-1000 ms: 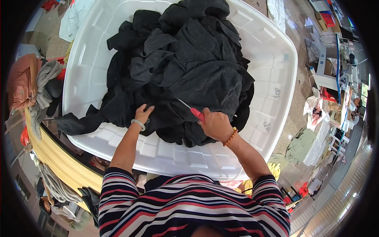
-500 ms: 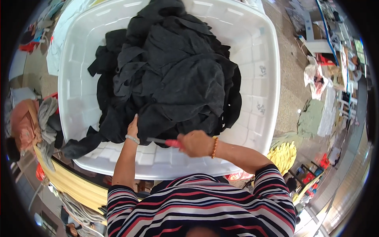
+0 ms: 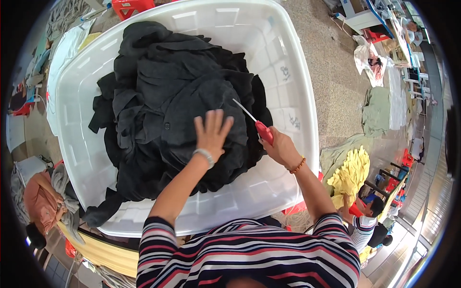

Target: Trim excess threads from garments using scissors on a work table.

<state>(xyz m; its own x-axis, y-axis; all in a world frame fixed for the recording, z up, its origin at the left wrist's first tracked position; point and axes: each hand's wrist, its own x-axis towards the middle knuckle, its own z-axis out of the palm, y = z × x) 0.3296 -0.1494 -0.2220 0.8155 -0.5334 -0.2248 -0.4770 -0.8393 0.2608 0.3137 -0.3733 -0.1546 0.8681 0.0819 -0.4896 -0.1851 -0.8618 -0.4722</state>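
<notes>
A heap of black garments fills much of a large white plastic tub in front of me. One garment shows a dark button. My left hand lies on the heap, open, its fingers spread over the dark cloth. At the heap's right side, my right hand is closed around a red-handled tool with a slim metal blade. The blade points up and to the left over the cloth; its exact kind is hard to make out. A dark piece of cloth drapes over the tub's near left rim.
Yellow cloth is heaped right of the tub, beside green cloth on the floor. A person works at the lower right, another at the left. A red stool stands behind the tub.
My left hand has moved from the heap's near edge up onto its top, fingers now spread. My right hand has moved right and forward with the tool. The tub appears shifted left in view.
</notes>
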